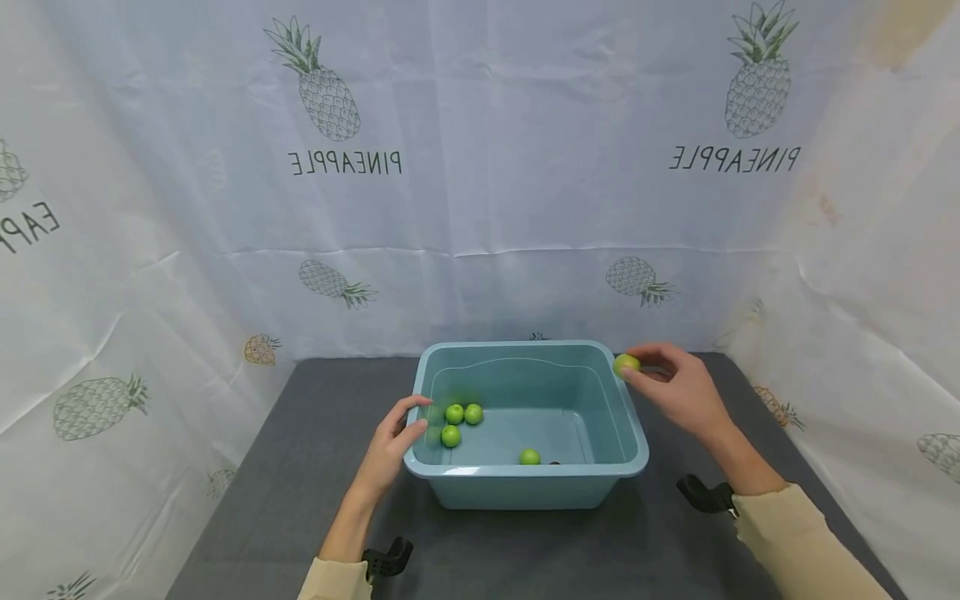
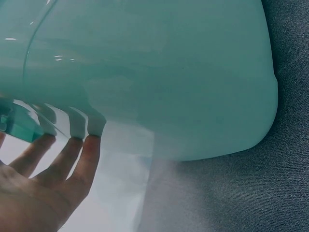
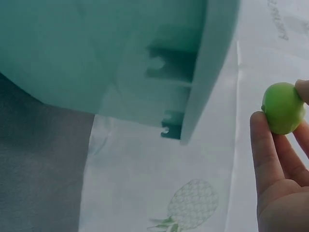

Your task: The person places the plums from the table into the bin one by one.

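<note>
Your right hand (image 1: pixel 678 387) pinches a small green ball (image 1: pixel 626 364) at the teal plastic tub (image 1: pixel 630 433) rim; left hand (image 1: pixel 393 442), fingers relaxed, steadies it. Next, probably: carry ball over the tub & let go.

Tiny dark speck (image 1: pixel 554 462) in basin (image 1: pixel 633 433): unidentifiable.

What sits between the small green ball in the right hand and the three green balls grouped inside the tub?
The head view shows only the teal plastic tub's right rim and bare floor between the held small green ball and the three grouped green balls.
</note>
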Demonstrator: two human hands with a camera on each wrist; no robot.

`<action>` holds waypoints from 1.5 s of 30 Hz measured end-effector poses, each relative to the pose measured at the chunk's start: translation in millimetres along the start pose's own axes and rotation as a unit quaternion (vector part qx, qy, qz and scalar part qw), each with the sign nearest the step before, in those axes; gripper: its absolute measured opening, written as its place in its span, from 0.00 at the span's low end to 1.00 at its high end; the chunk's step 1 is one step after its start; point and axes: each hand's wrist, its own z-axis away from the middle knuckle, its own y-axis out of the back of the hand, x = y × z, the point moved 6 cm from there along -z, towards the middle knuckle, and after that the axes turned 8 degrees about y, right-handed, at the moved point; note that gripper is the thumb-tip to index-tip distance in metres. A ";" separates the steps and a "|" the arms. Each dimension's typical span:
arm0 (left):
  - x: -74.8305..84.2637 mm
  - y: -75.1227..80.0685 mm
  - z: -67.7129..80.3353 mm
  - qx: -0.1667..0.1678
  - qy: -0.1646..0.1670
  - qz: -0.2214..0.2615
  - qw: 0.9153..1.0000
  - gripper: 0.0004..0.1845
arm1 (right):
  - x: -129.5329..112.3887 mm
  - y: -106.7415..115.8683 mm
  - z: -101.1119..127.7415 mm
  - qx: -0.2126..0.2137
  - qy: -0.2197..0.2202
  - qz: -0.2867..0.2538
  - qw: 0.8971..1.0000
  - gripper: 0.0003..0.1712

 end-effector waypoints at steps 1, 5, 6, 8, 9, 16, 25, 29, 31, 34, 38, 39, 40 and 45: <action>0.0 0.1 0.1 0.000 0.000 0.000 1.000 0.20 | -1.6 -1.0 -1.2 -0.002 0.001 -0.002 1.000 0.20; 0.0 0.6 0.3 0.000 0.002 0.001 1.000 0.20 | -10.2 -4.3 -6.9 -0.015 -0.004 -0.006 1.000 0.21; 0.1 0.7 0.3 0.000 0.002 0.002 1.000 0.20 | -12.8 -5.1 -8.4 -0.020 -0.007 -0.008 1.000 0.21; 0.2 1.1 0.3 0.001 0.001 0.004 1.000 0.19 | -17.4 -7.1 -11.9 -0.030 -0.013 -0.014 0.999 0.22; 0.2 1.3 0.3 0.001 0.001 0.003 1.000 0.19 | -19.6 -8.2 -13.7 -0.036 -0.015 -0.017 0.999 0.22; -0.2 2.4 0.4 0.003 -0.001 0.000 1.000 0.18 | -36.1 -16.3 -28.9 -0.053 -0.007 -0.030 0.998 0.22; -0.4 1.5 0.7 0.000 0.005 -0.006 1.000 0.20 | -48.2 -27.5 -44.0 -0.063 0.025 -0.066 0.995 0.19; -0.6 1.2 1.3 0.001 0.007 -0.007 1.000 0.20 | -50.7 -36.5 -49.6 -0.075 0.034 -0.083 0.993 0.18; -0.8 1.0 1.4 0.001 0.006 -0.009 1.000 0.19 | -51.5 -41.9 -52.7 -0.081 0.034 -0.092 0.992 0.18; -0.1 0.7 1.7 0.001 0.002 -0.009 1.000 0.18 | -53.8 -49.9 -57.5 -0.088 0.038 -0.103 0.990 0.18; 0.6 0.0 1.6 -0.002 -0.001 -0.005 1.000 0.19 | -57.8 -58.7 -61.9 -0.095 0.041 -0.106 0.989 0.17; 0.1 -0.1 1.2 -0.002 0.000 -0.003 1.000 0.19 | -58.7 -60.7 -62.8 -0.097 0.040 -0.105 0.989 0.17; 0.3 -0.4 1.1 -0.003 -0.001 -0.002 1.000 0.19 | -59.1 -62.8 -63.7 -0.099 0.039 -0.103 0.989 0.17; 0.7 -0.6 0.3 -0.001 -0.001 -0.002 1.000 0.19 | -61.0 -73.4 -69.6 -0.110 0.035 -0.102 0.988 0.17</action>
